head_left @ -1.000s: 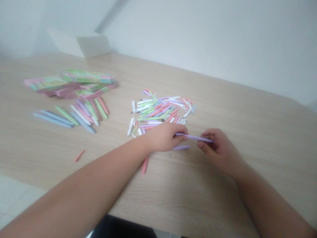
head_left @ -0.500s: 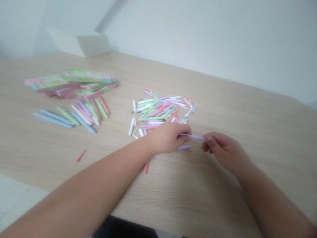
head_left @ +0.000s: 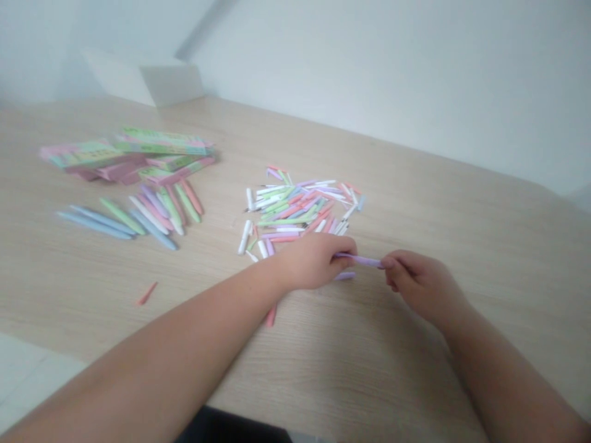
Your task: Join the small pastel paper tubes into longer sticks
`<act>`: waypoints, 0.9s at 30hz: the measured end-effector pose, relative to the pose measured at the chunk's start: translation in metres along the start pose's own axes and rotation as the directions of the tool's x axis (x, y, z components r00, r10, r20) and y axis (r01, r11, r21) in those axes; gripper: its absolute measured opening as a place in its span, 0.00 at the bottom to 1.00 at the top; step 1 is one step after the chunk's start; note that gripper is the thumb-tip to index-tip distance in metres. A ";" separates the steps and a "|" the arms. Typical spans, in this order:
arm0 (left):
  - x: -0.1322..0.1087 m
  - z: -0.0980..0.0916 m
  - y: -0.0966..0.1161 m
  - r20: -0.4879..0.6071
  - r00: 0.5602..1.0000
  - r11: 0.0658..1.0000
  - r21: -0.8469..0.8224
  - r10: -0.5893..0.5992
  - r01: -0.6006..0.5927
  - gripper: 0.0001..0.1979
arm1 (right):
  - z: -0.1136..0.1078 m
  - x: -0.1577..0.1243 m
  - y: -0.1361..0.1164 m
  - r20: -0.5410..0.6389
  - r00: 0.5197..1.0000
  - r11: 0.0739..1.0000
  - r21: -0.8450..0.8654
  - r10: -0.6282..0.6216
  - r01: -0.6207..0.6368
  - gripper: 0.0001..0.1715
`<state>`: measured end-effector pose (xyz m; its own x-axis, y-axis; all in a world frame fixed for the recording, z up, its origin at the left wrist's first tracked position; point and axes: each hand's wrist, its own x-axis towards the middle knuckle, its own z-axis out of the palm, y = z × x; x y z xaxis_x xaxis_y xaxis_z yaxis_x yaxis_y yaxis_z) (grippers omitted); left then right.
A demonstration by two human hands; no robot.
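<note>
Our left hand [head_left: 310, 261] and right hand [head_left: 422, 284] pinch opposite ends of a slim lilac rolled-paper stick [head_left: 359, 261], its long axis running sideways between them, just in front of a loose heap of pastel paper sticks [head_left: 295, 209].

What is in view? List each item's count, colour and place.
held paper stick: one, lilac, between hands
lower stick: one, lilac, below
near stick: one, pink, left wrist
lone stick: one, coral, front left
loose sticks: many, mixed colours, mid-table
fanned sticks: dozen-plus, pastel, further left
packets: several, pink and green, far left
box: one, white, by wall
table: one, pale wood, beneath all
left hand: pinching stick's left end
right hand: pinching its right end
</note>
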<state>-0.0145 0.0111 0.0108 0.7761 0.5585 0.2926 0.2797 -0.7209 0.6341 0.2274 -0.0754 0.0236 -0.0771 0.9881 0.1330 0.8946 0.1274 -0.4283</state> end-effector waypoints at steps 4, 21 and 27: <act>0.002 -0.002 -0.007 -0.025 1.000 1.000 -0.012 0.018 -0.019 0.10 | 0.003 -0.001 0.004 -0.058 0.998 0.997 0.071 0.005 -0.001 0.16; 0.003 -0.001 -0.008 -0.042 0.999 1.000 -0.028 -0.010 0.009 0.11 | 0.002 -0.002 0.012 -0.130 0.990 0.988 0.135 -0.060 0.078 0.17; 0.002 -0.001 -0.009 -0.013 1.000 1.000 -0.025 -0.013 0.012 0.11 | -0.003 -0.001 0.009 -0.057 0.993 0.993 -0.056 -0.105 0.101 0.15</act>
<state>-0.0164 0.0192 0.0064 0.7649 0.5731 0.2940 0.2749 -0.7033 0.6556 0.2365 -0.0754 0.0221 -0.1448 0.9628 0.2281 0.9054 0.2219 -0.3620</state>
